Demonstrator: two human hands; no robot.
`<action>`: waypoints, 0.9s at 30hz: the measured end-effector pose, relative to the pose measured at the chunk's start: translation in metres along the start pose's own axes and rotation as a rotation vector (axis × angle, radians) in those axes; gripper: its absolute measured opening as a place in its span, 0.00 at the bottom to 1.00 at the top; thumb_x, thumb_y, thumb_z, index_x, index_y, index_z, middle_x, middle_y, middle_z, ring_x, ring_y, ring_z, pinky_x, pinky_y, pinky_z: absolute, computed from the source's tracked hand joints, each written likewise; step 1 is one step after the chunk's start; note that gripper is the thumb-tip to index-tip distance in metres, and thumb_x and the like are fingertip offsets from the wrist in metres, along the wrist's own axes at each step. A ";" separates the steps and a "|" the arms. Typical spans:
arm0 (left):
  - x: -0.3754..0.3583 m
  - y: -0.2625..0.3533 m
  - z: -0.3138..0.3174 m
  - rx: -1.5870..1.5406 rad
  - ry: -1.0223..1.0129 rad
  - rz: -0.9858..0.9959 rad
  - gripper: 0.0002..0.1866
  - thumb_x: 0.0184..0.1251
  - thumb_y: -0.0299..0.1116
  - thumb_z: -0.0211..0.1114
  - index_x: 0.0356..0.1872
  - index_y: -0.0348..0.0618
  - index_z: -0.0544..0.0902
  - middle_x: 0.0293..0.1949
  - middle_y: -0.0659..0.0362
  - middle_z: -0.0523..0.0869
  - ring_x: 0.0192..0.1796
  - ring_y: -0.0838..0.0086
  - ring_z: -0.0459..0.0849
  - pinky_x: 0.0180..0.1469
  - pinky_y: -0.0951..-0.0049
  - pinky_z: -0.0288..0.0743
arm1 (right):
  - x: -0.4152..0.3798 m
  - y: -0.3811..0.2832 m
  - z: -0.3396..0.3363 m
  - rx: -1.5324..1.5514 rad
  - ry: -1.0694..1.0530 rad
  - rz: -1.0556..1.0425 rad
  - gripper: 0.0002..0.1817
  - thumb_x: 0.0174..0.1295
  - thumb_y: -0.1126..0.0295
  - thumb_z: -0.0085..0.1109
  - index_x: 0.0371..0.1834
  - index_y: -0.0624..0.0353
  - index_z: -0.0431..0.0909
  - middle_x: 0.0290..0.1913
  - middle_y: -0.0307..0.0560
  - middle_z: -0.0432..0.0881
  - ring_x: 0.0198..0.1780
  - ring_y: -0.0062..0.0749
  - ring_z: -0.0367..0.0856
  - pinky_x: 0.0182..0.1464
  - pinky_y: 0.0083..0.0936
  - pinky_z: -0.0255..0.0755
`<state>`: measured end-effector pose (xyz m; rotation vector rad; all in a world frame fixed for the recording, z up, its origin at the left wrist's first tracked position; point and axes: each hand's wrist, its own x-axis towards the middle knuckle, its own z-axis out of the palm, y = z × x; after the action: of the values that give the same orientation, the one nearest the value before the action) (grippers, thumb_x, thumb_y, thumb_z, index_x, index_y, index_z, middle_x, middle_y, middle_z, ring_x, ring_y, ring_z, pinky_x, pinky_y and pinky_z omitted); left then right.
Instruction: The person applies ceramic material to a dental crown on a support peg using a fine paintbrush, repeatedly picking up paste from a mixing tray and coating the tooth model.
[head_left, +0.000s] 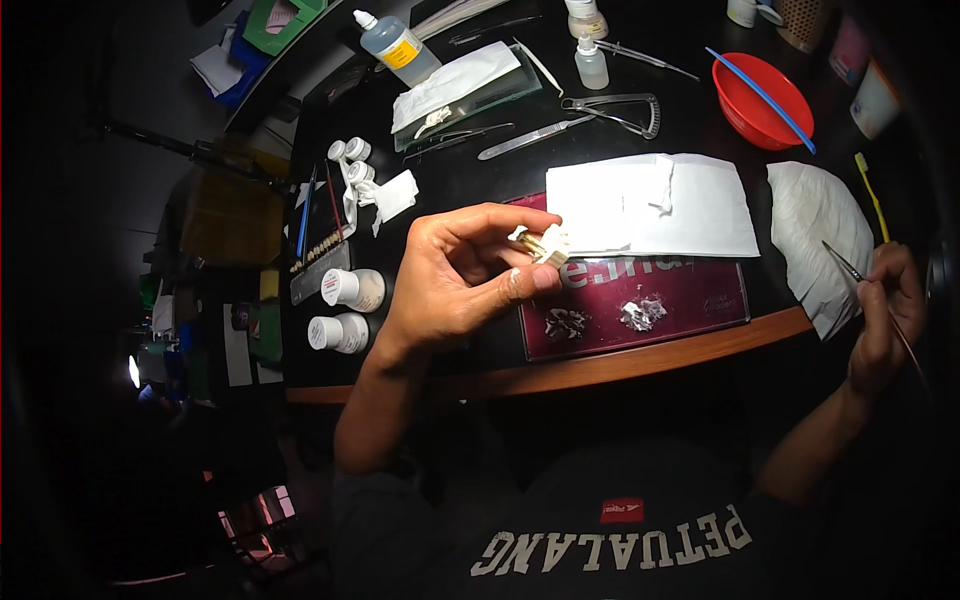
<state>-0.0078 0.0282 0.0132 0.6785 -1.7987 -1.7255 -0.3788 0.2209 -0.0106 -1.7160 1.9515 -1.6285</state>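
Between the thumb and fingertips of my left hand (455, 270) is a small cream-coloured dental model piece (550, 246), with a gold-toned part beside it. My fingers partly cover the piece. It is held above the maroon mat (630, 310), near the edge of some white paper. At the far right, my right hand (888, 310) grips a thin brush (850, 264) like a pen. The brush's dark, pointed tip is over a folded white tissue (815, 225); whether it touches cannot be made out.
White powder patches (643, 314) lie on the mat. Beyond are white paper (650, 205), a scalpel (535, 137), a metal caliper (625, 112), a glass slab (470, 95), and a red bowl (740, 105). White-lidded jars (350, 290) stand left; a yellow brush (872, 195) lies right.
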 end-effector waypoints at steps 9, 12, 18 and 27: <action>0.001 -0.002 -0.002 -0.039 -0.016 0.001 0.20 0.63 0.23 0.73 0.54 0.27 0.81 0.38 0.50 0.89 0.40 0.75 0.89 0.44 0.77 0.83 | 0.015 -0.097 0.089 0.426 -0.160 -0.326 0.11 0.46 0.78 0.59 0.35 0.62 0.77 0.31 0.43 0.75 0.38 0.30 0.69 0.43 0.28 0.63; 0.001 -0.001 -0.002 -0.047 -0.017 0.007 0.20 0.62 0.22 0.73 0.55 0.26 0.80 0.39 0.50 0.89 0.40 0.75 0.89 0.45 0.77 0.83 | 0.018 -0.111 0.126 0.450 -0.212 -0.411 0.13 0.44 0.79 0.67 0.36 0.60 0.83 0.28 0.42 0.83 0.38 0.34 0.76 0.43 0.30 0.70; 0.001 0.001 0.000 -0.016 0.025 0.012 0.22 0.58 0.17 0.74 0.54 0.27 0.80 0.42 0.49 0.88 0.42 0.75 0.89 0.46 0.77 0.83 | 0.015 -0.117 0.148 0.518 -0.221 -0.394 0.13 0.37 0.79 0.63 0.31 0.58 0.81 0.24 0.39 0.78 0.35 0.37 0.74 0.38 0.28 0.69; 0.003 -0.002 0.007 0.156 0.095 0.109 0.22 0.53 0.10 0.69 0.51 0.25 0.79 0.44 0.47 0.88 0.45 0.70 0.90 0.51 0.75 0.86 | -0.005 -0.100 0.184 0.880 -0.008 -0.119 0.12 0.53 0.80 0.51 0.42 0.67 0.75 0.31 0.50 0.79 0.49 0.37 0.76 0.61 0.45 0.71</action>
<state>-0.0146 0.0310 0.0112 0.6998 -1.8818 -1.4699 -0.1915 0.1269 -0.0215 -1.4411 0.8630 -2.0490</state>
